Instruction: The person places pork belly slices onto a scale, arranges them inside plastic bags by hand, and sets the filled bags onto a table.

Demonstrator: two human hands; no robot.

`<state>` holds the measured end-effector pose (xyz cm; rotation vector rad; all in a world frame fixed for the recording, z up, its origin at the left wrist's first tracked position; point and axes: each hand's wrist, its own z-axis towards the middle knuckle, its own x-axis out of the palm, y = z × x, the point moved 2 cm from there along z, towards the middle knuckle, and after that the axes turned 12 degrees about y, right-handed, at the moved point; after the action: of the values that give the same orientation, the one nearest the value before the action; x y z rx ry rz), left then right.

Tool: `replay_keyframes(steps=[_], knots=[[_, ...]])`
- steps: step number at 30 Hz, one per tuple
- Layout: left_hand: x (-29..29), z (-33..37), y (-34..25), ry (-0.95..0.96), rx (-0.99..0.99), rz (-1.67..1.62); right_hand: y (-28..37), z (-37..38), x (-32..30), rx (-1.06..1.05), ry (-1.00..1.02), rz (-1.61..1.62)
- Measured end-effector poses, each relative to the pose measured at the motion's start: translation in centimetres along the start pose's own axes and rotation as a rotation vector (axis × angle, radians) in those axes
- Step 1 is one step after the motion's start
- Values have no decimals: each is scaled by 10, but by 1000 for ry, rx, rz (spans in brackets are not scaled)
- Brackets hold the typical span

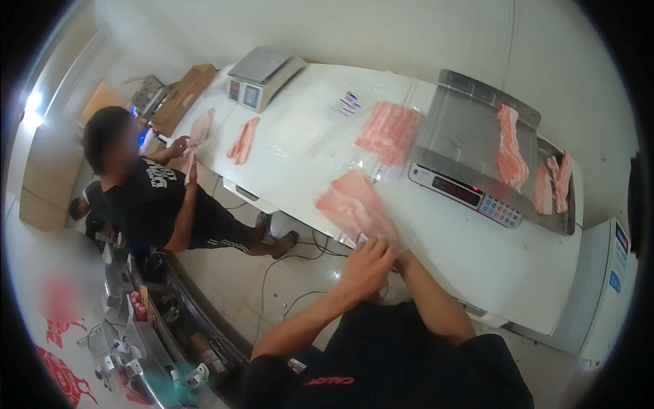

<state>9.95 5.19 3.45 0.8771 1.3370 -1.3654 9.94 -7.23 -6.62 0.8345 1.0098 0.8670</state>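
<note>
A clear plastic bag of sliced raw meat (pixel 357 204), pink with white fat, is at the table's near edge in front of me. My left hand (pixel 368 264) has its fingers closed on the bag's near end, beside a small blue-and-white label (pixel 362 238). My right hand (pixel 403 262) is at the same end, close against the left. Its fingers are mostly hidden by the left hand and the plastic. Farther back lies a flat clear pack of meat strips (pixel 390 131). Several loose labels (pixel 348 103) rest on clear plastic to its left.
A scale with a steel tray (pixel 470 129) stands right on the white table (pixel 443 242), with a meat strip (pixel 509 146) on it. Beside it, a metal tray (pixel 567 221) holds more strips. Another scale (pixel 264 76) stands at the back. On the left, a person (pixel 157 191) handles meat.
</note>
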Motion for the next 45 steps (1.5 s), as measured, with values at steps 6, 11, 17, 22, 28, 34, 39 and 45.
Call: replay_keyframes(steps=[6,11,17,22,28,34,39,45], knots=[[-20,8,5,-64,91,-55,-40,74,30,-235,21,-1058],[-11,-3,8,-95,113,-171,67,101,2,-88,410,-850],[-6,14,22,-75,146,-324,51,69,5,41,492,-799],[-23,1,99,-137,14,-476,21,25,29,94,367,-782],[-1,56,174,-118,-82,-267,0,13,21,61,241,-813],[25,66,167,155,-101,16,94,-89,-71,346,217,-514],[27,64,165,126,-95,25,135,-83,-225,541,-512,-785],[32,64,170,89,-87,2,54,-77,-362,815,-485,-1067]])
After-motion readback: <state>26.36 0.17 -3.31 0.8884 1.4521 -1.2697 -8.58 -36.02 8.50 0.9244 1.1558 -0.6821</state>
